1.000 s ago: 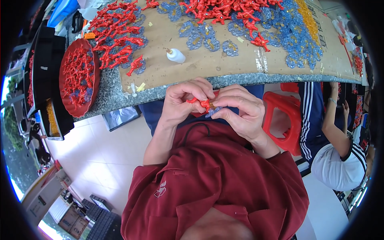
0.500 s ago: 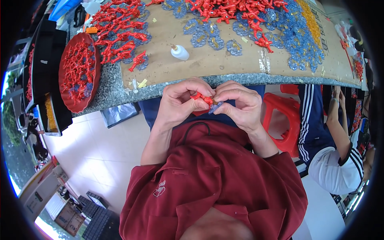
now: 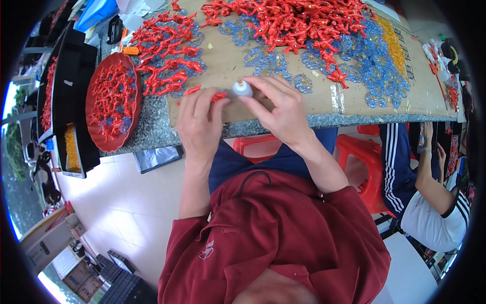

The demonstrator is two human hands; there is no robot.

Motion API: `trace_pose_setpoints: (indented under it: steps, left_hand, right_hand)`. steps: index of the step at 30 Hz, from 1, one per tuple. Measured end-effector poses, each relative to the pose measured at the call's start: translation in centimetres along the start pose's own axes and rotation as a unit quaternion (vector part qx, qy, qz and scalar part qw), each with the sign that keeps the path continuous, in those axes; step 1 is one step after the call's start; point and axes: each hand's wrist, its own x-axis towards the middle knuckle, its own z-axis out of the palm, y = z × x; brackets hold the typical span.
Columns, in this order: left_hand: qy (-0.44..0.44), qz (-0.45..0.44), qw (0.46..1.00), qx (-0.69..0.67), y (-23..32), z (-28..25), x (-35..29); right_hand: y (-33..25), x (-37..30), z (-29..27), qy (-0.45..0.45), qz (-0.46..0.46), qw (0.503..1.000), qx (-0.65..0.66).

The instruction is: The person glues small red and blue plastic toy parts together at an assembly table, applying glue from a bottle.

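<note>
My left hand [image 3: 199, 116] is above the front edge of the cardboard, its fingers closed on a small red plastic figure [image 3: 218, 96]. Beside it, my right hand [image 3: 283, 109] has thumb and forefinger on either side of a small white squeeze bottle [image 3: 244, 90] with a brownish tip. The bottle sits close to the figure; whether they touch I cannot tell. Just beyond my left hand is a row of red figures [image 3: 169, 81] on clear blue bases. A big heap of red figures [image 3: 304, 23] lies farther back.
Clear blue pieces [image 3: 372, 76] and a band of yellow pieces [image 3: 392, 48] spread over the cardboard [image 3: 228, 66] at right. A red scalloped dish [image 3: 94, 134] of figures stands left, beside black trays [image 3: 76, 109]. Another person [image 3: 430, 213] works at right near a red stool [image 3: 362, 157].
Both hands have moved away from my lap, forward over the table. They have parted: the figure stays in my left hand, while my right hand has taken hold of the white bottle.
</note>
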Motion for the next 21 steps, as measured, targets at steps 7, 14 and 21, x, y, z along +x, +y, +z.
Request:
trace_pose_setpoints:
  steps: [7, 14, 21]
  left_hand:
    - [0.05, 0.035, 0.991, 0.123, 2.2, 0.6, 3.2]
    - [0.039, 0.048, 0.998, 0.023, 3.9, 7.5, 9.3]
    - [0.008, 0.066, 0.997, -0.047, 3.2, 8.4, 10.0]
  right_hand:
    - [0.1, -2.6, -3.7, 0.08, 0.139, 0.98, 0.117]
    - [1.0, -3.9, -5.9, 0.109, 0.201, 0.941, 0.249]
    - [0.8, -4.5, -7.1, 0.15, 0.182, 0.94, 0.245]
